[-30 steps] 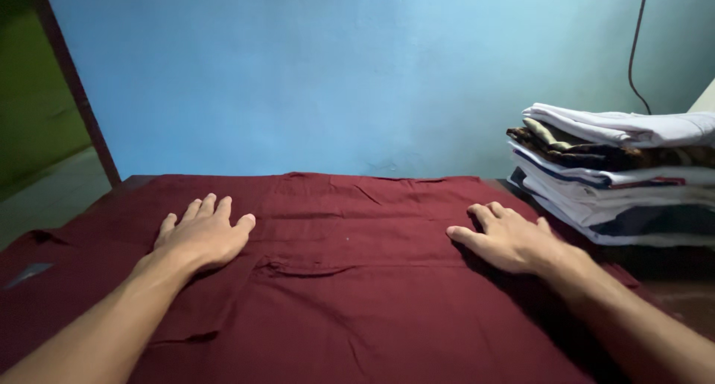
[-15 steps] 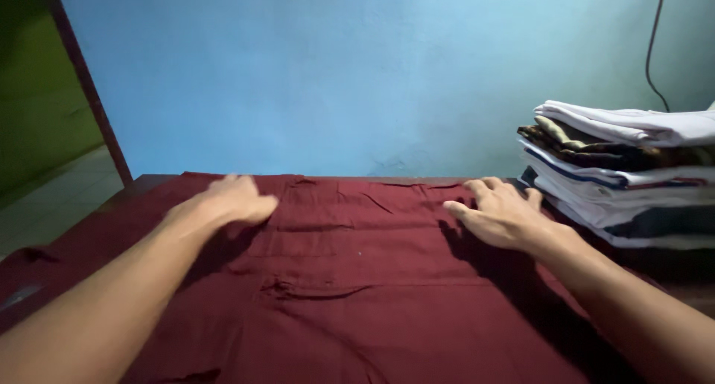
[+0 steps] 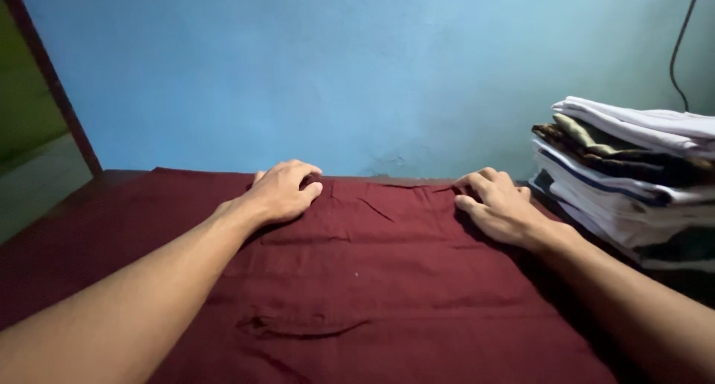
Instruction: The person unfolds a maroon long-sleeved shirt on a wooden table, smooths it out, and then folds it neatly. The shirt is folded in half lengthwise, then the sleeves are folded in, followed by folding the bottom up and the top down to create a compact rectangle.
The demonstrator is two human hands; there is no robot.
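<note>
Maroon garment [image 3: 372, 280] covers the tabletop, its near edge cut off. My left hand [image 3: 283, 192] and right hand [image 3: 500, 207] curl fingers on its far edge; pinching unclear. Folded clothes stack [image 3: 633, 183] at 3 o'clock.

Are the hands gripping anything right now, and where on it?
Both hands, left hand and right hand, curl their fingers on the maroon garment at its far edge; a closed grip cannot be told.

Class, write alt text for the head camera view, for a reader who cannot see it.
Two bare hands, left hand and right hand, press on the far edge of a maroon cloth spread flat before a blue wall. A stack of folded clothes sits at the right.
</note>
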